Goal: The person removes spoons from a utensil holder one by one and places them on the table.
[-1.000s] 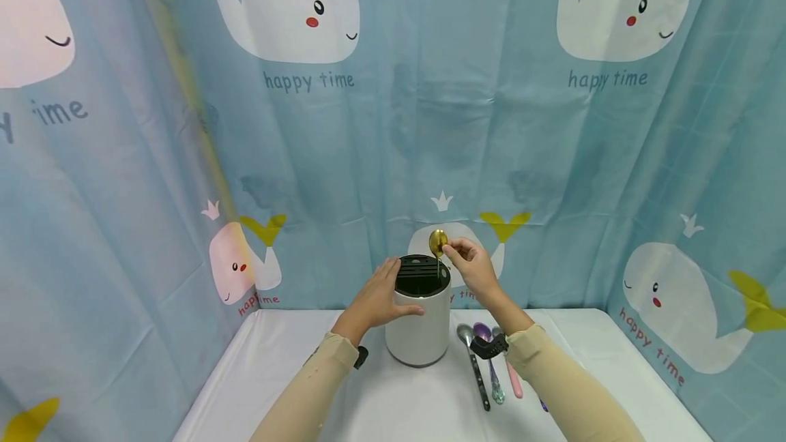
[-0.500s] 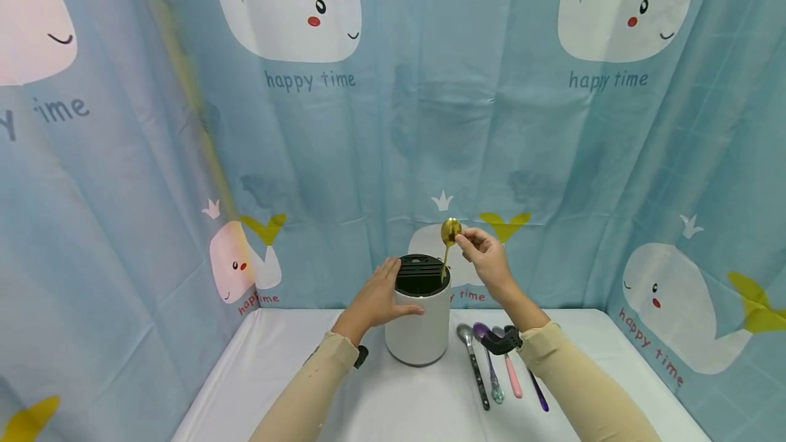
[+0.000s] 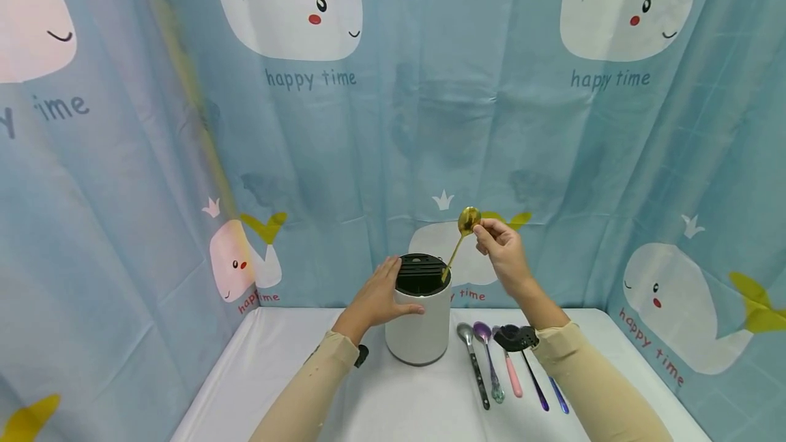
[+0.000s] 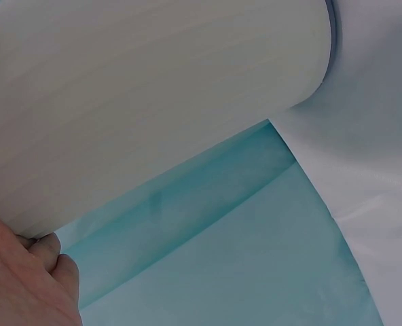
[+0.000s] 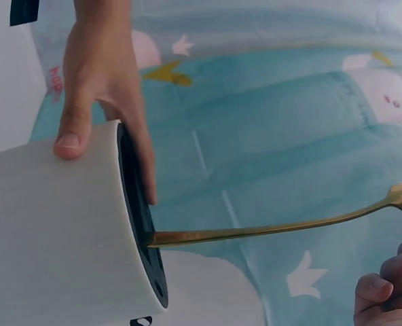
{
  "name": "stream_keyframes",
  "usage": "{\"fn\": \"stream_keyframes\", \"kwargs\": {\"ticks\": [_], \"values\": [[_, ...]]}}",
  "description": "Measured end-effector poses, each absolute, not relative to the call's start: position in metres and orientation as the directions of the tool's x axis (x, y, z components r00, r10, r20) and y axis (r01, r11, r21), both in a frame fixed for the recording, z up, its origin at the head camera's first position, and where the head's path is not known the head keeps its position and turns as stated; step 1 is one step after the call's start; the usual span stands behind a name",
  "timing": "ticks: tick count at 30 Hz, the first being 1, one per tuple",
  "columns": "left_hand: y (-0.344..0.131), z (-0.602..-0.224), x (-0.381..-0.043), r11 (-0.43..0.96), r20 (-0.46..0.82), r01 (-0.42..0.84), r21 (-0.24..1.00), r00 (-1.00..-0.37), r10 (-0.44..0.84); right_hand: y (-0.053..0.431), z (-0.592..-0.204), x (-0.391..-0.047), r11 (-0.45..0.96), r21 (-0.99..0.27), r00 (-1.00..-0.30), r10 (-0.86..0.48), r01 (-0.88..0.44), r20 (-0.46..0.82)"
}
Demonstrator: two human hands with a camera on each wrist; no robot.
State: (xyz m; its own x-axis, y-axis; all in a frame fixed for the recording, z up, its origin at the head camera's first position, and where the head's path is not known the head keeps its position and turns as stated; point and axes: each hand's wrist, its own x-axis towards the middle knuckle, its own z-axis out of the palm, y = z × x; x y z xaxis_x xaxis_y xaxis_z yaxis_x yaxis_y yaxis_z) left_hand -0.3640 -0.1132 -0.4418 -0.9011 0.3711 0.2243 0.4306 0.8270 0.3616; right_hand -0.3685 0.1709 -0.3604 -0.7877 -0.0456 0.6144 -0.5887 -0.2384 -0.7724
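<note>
A white cylindrical utensil holder [image 3: 417, 333] with a black slotted top insert [image 3: 420, 266] stands upright on the table. My left hand [image 3: 376, 299] holds it near the rim, thumb across the front and fingers along the far left side. In the left wrist view some fingers [image 4: 48, 251] bend at the holder's wall. My right hand [image 3: 505, 254] pinches a gold spoon [image 3: 469, 219] at its bowl, up and right of the holder. The spoon leans to the right, bowl up, with its handle end at the right of the opening; in the right wrist view the handle [image 5: 242, 232] runs to the dark rim.
Right of the holder, several spoons lie side by side on the white-covered table [image 3: 295, 374]: a black-handled one [image 3: 479, 377], a purple one [image 3: 493, 367], a pink-handled one [image 3: 513, 377] and darker ones partly under the right wrist. A blue whale-print curtain [image 3: 454, 142] hangs behind.
My right hand has moved up and to the right with the gold spoon, which now leans more and shows more handle above the rim. The left hand and holder have stayed put.
</note>
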Motion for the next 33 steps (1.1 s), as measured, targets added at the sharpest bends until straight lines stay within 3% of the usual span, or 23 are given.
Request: {"fn": "stream_keyframes", "kwargs": {"ticks": [14, 26, 33], "values": [[-0.112, -0.441, -0.365, 0.838, 0.215, 0.424, 0.344, -0.904, 0.369, 0.204, -0.354, -0.359, -0.332, -0.749, -0.772, -0.087, -0.573, 0.629], [-0.114, -0.439, -0.364, 0.829, 0.218, 0.425, 0.363, -0.904, 0.368, 0.243, -0.387, -0.372, -0.121, -0.850, -0.840, -0.136, -0.512, 0.525], [-0.113, -0.441, -0.365, 0.833, 0.215, 0.427, 0.350, -0.903, 0.372, 0.272, -0.414, -0.378, 0.001, -0.896, -0.892, -0.097, -0.444, 0.442]]}}
